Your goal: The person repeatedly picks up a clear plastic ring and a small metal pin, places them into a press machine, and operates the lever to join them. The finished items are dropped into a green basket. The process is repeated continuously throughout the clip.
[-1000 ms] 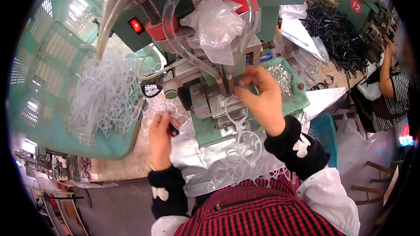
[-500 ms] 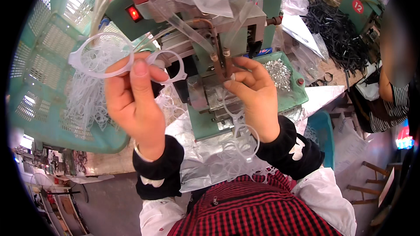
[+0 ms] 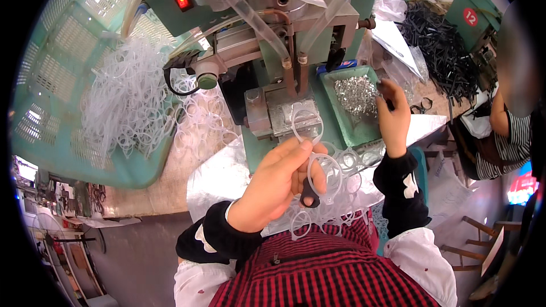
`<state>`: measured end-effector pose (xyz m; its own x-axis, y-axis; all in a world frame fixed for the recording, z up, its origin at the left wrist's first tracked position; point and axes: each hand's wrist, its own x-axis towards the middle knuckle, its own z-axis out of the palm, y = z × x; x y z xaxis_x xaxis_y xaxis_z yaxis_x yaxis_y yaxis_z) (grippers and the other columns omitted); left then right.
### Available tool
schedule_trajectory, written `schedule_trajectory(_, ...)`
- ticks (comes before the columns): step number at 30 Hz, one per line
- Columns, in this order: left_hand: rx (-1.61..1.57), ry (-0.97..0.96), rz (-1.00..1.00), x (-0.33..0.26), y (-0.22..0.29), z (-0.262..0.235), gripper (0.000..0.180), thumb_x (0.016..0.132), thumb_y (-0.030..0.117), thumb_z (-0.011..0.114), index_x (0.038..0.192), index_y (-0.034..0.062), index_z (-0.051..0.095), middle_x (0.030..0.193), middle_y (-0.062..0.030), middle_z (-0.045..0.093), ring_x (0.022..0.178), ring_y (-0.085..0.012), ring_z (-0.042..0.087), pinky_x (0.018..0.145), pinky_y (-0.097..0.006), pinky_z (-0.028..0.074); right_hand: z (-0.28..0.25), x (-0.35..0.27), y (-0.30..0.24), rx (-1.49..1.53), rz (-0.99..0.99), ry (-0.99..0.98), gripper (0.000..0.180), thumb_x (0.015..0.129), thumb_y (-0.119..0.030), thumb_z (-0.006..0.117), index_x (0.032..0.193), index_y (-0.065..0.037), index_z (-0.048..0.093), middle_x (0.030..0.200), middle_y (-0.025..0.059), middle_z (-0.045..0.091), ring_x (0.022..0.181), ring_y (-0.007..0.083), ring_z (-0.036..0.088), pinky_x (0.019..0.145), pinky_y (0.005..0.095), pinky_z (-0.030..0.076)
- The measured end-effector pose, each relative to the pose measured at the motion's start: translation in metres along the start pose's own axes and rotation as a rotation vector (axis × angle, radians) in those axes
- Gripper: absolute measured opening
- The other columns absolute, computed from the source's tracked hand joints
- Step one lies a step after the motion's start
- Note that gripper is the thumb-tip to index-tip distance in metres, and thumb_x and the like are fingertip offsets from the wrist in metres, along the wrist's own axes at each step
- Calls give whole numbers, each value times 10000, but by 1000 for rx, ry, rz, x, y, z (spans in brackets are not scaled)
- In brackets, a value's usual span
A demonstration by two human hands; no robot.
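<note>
My left hand (image 3: 284,179) is closed in front of the machine, pinching a clear plastic eyeglass frame (image 3: 340,175). The frame hangs tilted, one rim above the fingers and the other below. A small black piece (image 3: 309,193) sits at the fingers of this hand; its kind is unclear. My right hand (image 3: 393,116) is at the right edge of a green tray (image 3: 364,136) of small shiny metal parts (image 3: 355,95). Its fingers are bent, with a gap between thumb and forefinger, and nothing can be made out between them.
The green machine's metal fixture (image 3: 293,115) stands below two copper-coloured tips (image 3: 296,77) with clear hoses. A green basket (image 3: 142,179) heaped with clear frames (image 3: 128,96) is at left. More clear frames lie over foil near my lap. Black strips (image 3: 438,45) and another person (image 3: 506,119) are at right.
My left hand has come down and right from beside the basket to the machine's front. My right hand has left the copper-coloured tips and the frame there, moving right to the metal parts.
</note>
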<state>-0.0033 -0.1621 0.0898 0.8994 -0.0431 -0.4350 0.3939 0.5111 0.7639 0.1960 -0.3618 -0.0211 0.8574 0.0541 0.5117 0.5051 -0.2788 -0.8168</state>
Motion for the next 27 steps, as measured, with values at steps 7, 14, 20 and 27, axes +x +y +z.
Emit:
schedule_trajectory(7, -45, -72, 47, -1, -15, -11, 371, 1066, 378, 444, 1179, 44, 559, 689, -82, 620, 578, -154, 590, 459, -266, 432, -9, -34, -14, -517, -187, -276, 122, 788, -69, 706, 884, -11, 657, 883, 143, 636, 895, 360, 607, 798, 423, 483)
schedule_trajectory(14, 738, 317, 757, -40, -51, -64, 174, 982, 181, 625, 1069, 31, 642, 950, -78, 696, 832, -154, 655, 747, -262, 517, 1, -39, 0, -498, -48, -203, 97, 849, -41, 670, 934, 4, 656, 886, 108, 648, 823, 271, 618, 778, 360, 492)
schedule_trajectory(20, 1028, 1407, 798, -98, 25, -238, 128, 911, 102, 661, 983, 12, 714, 957, -92, 712, 812, -207, 660, 748, -328, 504, -1, -35, -8, -172, 10, -124, 182, 934, -9, 619, 1112, 16, 648, 951, 78, 661, 868, 154, 604, 818, 294, 486)
schedule_trajectory(27, 1637, 1674, 352, -45, 62, -382, 263, 788, -1, 597, 1012, 31, 731, 1054, -264, 607, 892, -437, 641, 783, -486, 526, 19, -20, 1, -13, 58, -135, 161, 943, -30, 620, 1083, 25, 679, 1013, 97, 696, 932, 180, 638, 854, 289, 485)
